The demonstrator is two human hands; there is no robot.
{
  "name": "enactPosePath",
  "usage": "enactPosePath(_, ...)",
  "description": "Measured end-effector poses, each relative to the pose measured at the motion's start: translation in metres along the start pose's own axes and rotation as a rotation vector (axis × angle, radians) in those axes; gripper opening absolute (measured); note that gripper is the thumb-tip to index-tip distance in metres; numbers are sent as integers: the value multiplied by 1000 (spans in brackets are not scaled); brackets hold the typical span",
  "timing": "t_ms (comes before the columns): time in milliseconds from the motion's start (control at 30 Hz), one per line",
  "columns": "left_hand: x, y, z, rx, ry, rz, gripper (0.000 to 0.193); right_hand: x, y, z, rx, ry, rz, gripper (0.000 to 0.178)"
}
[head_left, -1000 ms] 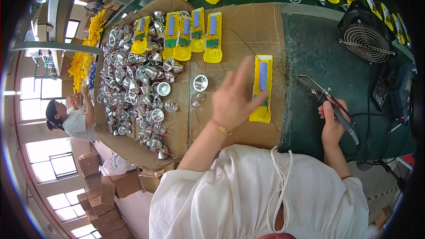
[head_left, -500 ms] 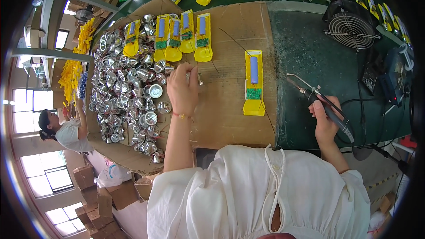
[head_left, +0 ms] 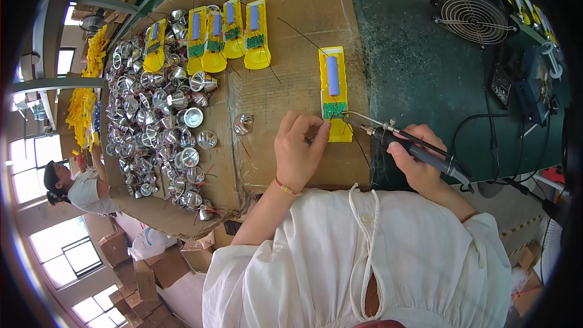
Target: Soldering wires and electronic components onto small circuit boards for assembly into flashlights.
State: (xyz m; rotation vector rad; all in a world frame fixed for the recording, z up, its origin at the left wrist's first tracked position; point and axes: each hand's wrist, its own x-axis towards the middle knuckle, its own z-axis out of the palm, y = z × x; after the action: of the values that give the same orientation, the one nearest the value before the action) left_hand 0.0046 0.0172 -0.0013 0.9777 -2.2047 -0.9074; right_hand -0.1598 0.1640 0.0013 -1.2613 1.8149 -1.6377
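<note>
My right hand [head_left: 419, 157] grips a soldering iron [head_left: 419, 152] with a thin metal feed tube along it. Its tip reaches the green circuit board [head_left: 334, 110] of a yellow casing [head_left: 342, 130], which lies on the cardboard with a blue cylindrical battery [head_left: 333, 76] in it. Beside the board's lower left edge, my left hand [head_left: 299, 150] is closed in a pinch; whatever is between the fingertips is too small to make out. A silver reflector cup [head_left: 243, 124] with a thin wire lies to the left of that hand.
Many silver reflector cups [head_left: 161, 100] are heaped on cardboard at the left. Several yellow casings [head_left: 257, 58] lie beyond. A black fan [head_left: 473, 18] and a soldering station [head_left: 537, 94] stand at right, with cables [head_left: 458, 130] across the green mat. A person [head_left: 85, 188] works far left.
My left hand has moved right from beside the reflector heap to the casing. The soldering iron has moved left, its tip now at the circuit board. The whole view has shifted slightly.
</note>
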Motion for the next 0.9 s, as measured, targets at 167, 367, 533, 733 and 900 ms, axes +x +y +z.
enactPosePath(167,-3,-6,4,-39,-11,-48,10,-3,5,4,69,27,57,17)
enactPosePath(367,-3,-5,3,-82,-22,-66,9,-3,7,8,106,52,106,16)
enactPosePath(533,-3,-6,1,-53,-52,-44,9,-3,8,9,98,49,88,15)
enactPosePath(733,-4,-7,0,-35,-52,-39,10,-5,6,9,134,83,135,15)
enactPosePath(900,-5,-6,0,-41,-47,-45,10,-7,2,8,178,116,181,16)
